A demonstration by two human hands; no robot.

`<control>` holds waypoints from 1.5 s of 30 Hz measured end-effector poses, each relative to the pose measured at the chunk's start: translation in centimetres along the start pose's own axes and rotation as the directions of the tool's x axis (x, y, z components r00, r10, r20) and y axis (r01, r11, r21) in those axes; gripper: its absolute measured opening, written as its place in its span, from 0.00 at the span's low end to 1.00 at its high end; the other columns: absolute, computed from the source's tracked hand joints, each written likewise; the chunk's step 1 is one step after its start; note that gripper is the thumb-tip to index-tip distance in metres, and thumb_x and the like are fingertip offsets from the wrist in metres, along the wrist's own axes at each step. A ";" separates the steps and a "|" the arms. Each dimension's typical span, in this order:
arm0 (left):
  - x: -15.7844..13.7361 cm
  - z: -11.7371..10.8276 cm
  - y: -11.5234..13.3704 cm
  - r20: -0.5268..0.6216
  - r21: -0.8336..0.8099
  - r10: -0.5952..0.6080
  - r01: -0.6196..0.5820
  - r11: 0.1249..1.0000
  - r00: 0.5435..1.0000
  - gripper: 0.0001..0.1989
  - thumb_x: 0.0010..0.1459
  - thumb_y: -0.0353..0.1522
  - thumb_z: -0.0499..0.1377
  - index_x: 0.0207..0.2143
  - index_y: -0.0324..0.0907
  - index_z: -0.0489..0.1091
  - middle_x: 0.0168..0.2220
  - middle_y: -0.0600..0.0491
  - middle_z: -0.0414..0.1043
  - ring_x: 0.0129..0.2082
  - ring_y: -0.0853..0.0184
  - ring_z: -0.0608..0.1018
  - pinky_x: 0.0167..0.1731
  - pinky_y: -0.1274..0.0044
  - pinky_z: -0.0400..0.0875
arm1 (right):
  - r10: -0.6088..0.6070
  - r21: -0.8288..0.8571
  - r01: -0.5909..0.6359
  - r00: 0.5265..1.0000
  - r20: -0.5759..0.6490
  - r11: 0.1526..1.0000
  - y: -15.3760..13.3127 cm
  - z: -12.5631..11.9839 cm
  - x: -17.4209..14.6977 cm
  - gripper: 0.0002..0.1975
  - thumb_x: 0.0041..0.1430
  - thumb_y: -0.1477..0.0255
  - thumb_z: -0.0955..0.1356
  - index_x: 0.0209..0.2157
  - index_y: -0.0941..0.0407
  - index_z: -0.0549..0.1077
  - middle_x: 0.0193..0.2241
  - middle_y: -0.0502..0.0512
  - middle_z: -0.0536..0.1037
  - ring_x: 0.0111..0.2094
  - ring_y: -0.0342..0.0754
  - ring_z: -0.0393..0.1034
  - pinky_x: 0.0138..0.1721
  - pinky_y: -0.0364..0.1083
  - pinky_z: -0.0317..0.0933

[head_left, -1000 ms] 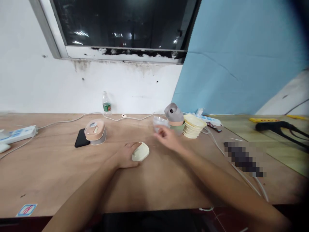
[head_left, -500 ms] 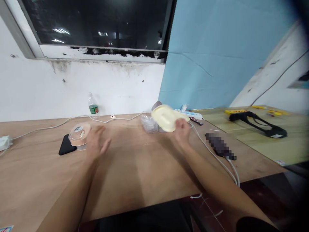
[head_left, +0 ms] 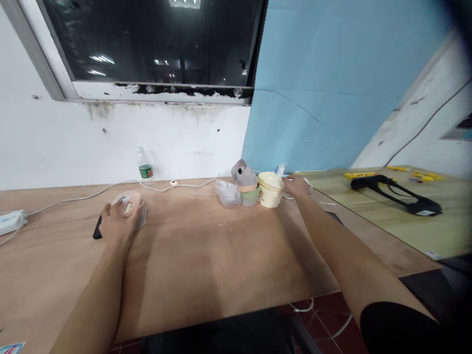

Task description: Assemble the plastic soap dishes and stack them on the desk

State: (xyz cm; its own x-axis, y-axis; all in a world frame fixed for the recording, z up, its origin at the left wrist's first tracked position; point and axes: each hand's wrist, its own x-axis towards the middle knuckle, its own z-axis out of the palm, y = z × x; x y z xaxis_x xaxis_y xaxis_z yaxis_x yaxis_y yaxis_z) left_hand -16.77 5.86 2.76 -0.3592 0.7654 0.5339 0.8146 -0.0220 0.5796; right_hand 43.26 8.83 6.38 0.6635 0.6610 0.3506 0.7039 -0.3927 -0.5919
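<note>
A round peach container with a clear lid [head_left: 135,197] stands at the left, partly over a black phone [head_left: 97,230]. My left hand [head_left: 118,221] is closed around its near left side, fingers and thumb against the lid. At the back, a stack of cream-coloured dishes [head_left: 270,195] stands near the blue sheet. My right hand [head_left: 298,187] is just to its right, fingers stretched toward its upper edge; whether they touch is unclear. Left of the stack are grey, peach and green bowls [head_left: 250,192], a grey one tipped on top, and clear plastic lids [head_left: 227,192].
A plastic bottle [head_left: 145,167] stands by the wall. A white cable [head_left: 158,185] runs along the back of the table [head_left: 199,260]. A white adapter [head_left: 12,222] lies at far left. On the right-hand table are a black frame-like object [head_left: 398,194] and yellow pieces [head_left: 424,174].
My right hand has let go of the cream-coloured dish, now on the stack, and moved slightly right and back. My left hand has moved from beside the peach container onto it.
</note>
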 end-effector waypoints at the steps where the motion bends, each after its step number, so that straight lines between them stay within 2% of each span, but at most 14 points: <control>1: -0.1 0.0 0.0 0.002 -0.007 -0.025 0.025 1.000 1.000 0.38 0.50 0.52 0.59 0.55 0.35 0.61 0.60 0.29 0.51 0.57 0.37 0.63 0.51 0.49 0.58 | -0.009 -0.002 0.009 1.000 0.006 1.000 0.1 0.1 -0.1 0.20 0.54 0.64 0.66 0.44 0.62 0.76 0.42 0.70 0.77 0.44 0.59 0.70 0.44 0.52 0.59; 6: -0.2 0.4 -0.5 -0.021 -0.087 -0.105 0.103 0.991 0.994 0.39 0.46 0.49 0.65 0.55 0.39 0.61 0.60 0.37 0.54 0.55 0.42 0.65 0.52 0.54 0.61 | -0.059 0.040 0.061 0.998 -0.036 0.997 0.6 0.4 -1.0 0.20 0.53 0.64 0.66 0.45 0.61 0.74 0.42 0.66 0.76 0.43 0.56 0.69 0.46 0.52 0.59; 10: 0.1 0.6 -0.7 -0.092 -0.123 -0.092 0.081 0.989 0.991 0.34 0.50 0.47 0.64 0.54 0.38 0.61 0.58 0.42 0.56 0.56 0.48 0.65 0.55 0.57 0.60 | -0.107 0.212 0.194 0.926 -0.361 0.958 -0.8 0.0 -3.0 0.18 0.57 0.65 0.63 0.44 0.60 0.73 0.42 0.63 0.76 0.42 0.53 0.68 0.46 0.52 0.60; 13: -0.5 1.0 0.5 -0.214 -0.149 0.071 -0.104 0.983 0.974 0.32 0.53 0.45 0.62 0.54 0.37 0.61 0.57 0.43 0.58 0.58 0.52 0.62 0.58 0.62 0.59 | -0.156 0.343 0.351 0.860 -0.486 0.871 -3.6 0.1 -7.1 0.17 0.59 0.65 0.60 0.42 0.60 0.73 0.40 0.61 0.75 0.36 0.50 0.68 0.41 0.50 0.63; 16: -2.4 2.0 3.1 -0.170 -0.234 0.307 -0.341 0.911 0.937 0.29 0.53 0.42 0.61 0.53 0.36 0.61 0.55 0.43 0.61 0.58 0.55 0.64 0.59 0.64 0.58 | -0.425 0.420 0.544 0.836 -0.348 0.727 -6.7 1.2 -13.6 0.13 0.58 0.63 0.63 0.37 0.56 0.74 0.36 0.57 0.75 0.34 0.49 0.68 0.39 0.50 0.65; 18: -4.3 2.7 5.1 -0.009 -0.365 0.482 -0.451 0.814 0.876 0.27 0.54 0.40 0.60 0.54 0.38 0.61 0.56 0.43 0.61 0.59 0.56 0.63 0.59 0.65 0.59 | -0.647 0.501 0.608 0.753 -0.118 0.616 -8.3 2.2 -17.9 0.13 0.56 0.62 0.66 0.40 0.52 0.75 0.40 0.56 0.76 0.32 0.49 0.69 0.36 0.51 0.66; 20: -6.3 3.5 6.9 0.226 -0.483 0.634 -0.480 0.732 0.739 0.30 0.51 0.40 0.62 0.55 0.41 0.61 0.59 0.45 0.59 0.60 0.54 0.62 0.59 0.65 0.60 | -0.800 0.580 0.613 0.588 0.119 0.536 -9.4 3.2 -21.0 0.21 0.54 0.62 0.68 0.51 0.47 0.71 0.50 0.56 0.72 0.35 0.52 0.71 0.39 0.53 0.68; 22: -7.9 4.3 7.9 0.384 -0.550 0.684 -0.442 0.709 0.620 0.32 0.47 0.41 0.64 0.55 0.45 0.62 0.59 0.47 0.59 0.59 0.54 0.64 0.58 0.65 0.62 | -0.875 0.634 0.611 0.410 0.257 0.473 -9.9 3.9 -22.6 0.31 0.51 0.61 0.71 0.58 0.43 0.65 0.57 0.52 0.67 0.48 0.58 0.69 0.49 0.56 0.65; 24: -8.9 5.1 8.1 0.469 -0.589 0.692 -0.390 0.708 0.548 0.34 0.48 0.42 0.63 0.57 0.47 0.60 0.60 0.48 0.58 0.59 0.55 0.65 0.57 0.66 0.64 | -0.885 0.661 0.589 0.329 0.328 0.464 -10.0 4.3 -22.9 0.33 0.50 0.61 0.72 0.59 0.42 0.64 0.59 0.50 0.65 0.57 0.60 0.62 0.57 0.57 0.59; 28: -9.0 6.7 7.1 0.512 -0.596 0.684 -0.358 0.719 0.520 0.49 0.42 0.42 0.67 0.64 0.46 0.48 0.63 0.45 0.52 0.62 0.52 0.60 0.59 0.63 0.60 | -0.836 0.653 0.527 0.409 0.367 0.544 -9.3 4.9 -22.0 0.26 0.54 0.61 0.70 0.55 0.48 0.70 0.57 0.57 0.68 0.56 0.60 0.64 0.55 0.55 0.60; 31: -8.6 7.2 6.2 0.518 -0.592 0.675 -0.350 0.726 0.525 0.57 0.40 0.41 0.68 0.66 0.46 0.36 0.64 0.44 0.50 0.62 0.52 0.59 0.60 0.62 0.58 | -0.729 0.650 0.419 0.602 0.324 0.635 -8.5 5.7 -21.4 0.21 0.60 0.58 0.65 0.48 0.55 0.73 0.43 0.62 0.78 0.40 0.55 0.73 0.39 0.49 0.67; 34: -7.9 6.9 5.6 0.519 -0.512 0.629 -0.378 0.771 0.579 0.53 0.44 0.43 0.66 0.66 0.45 0.39 0.64 0.45 0.51 0.62 0.52 0.60 0.59 0.63 0.59 | -0.542 0.686 0.227 0.791 0.284 0.691 -7.8 6.5 -20.9 0.20 0.62 0.56 0.61 0.43 0.57 0.72 0.30 0.57 0.80 0.23 0.47 0.71 0.24 0.45 0.63; 40: -5.8 5.9 4.1 0.514 -0.250 0.508 -0.445 0.860 0.692 0.35 0.51 0.49 0.61 0.57 0.41 0.62 0.56 0.44 0.61 0.53 0.50 0.69 0.53 0.62 0.64 | -0.434 0.801 0.071 0.867 0.244 0.594 -7.7 5.6 -20.1 0.24 0.54 0.61 0.68 0.50 0.53 0.64 0.33 0.53 0.78 0.15 0.40 0.61 0.15 0.42 0.59; 45: -5.6 6.6 3.3 0.535 -0.249 0.498 -0.436 0.865 0.682 0.34 0.51 0.52 0.59 0.55 0.44 0.64 0.58 0.42 0.59 0.54 0.48 0.68 0.52 0.59 0.65 | -0.290 0.875 0.110 0.956 0.037 0.472 -10.9 3.7 -18.4 0.28 0.51 0.67 0.68 0.54 0.53 0.61 0.44 0.57 0.74 0.17 0.37 0.63 0.16 0.40 0.59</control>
State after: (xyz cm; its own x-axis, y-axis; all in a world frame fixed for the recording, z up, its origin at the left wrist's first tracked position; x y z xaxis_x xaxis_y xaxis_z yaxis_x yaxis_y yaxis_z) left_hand -9.09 5.73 -2.37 0.4044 0.8556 0.3233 0.7478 -0.5128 0.4217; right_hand 22.50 3.29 3.72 0.4210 0.7694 0.4804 0.1829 0.4467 -0.8758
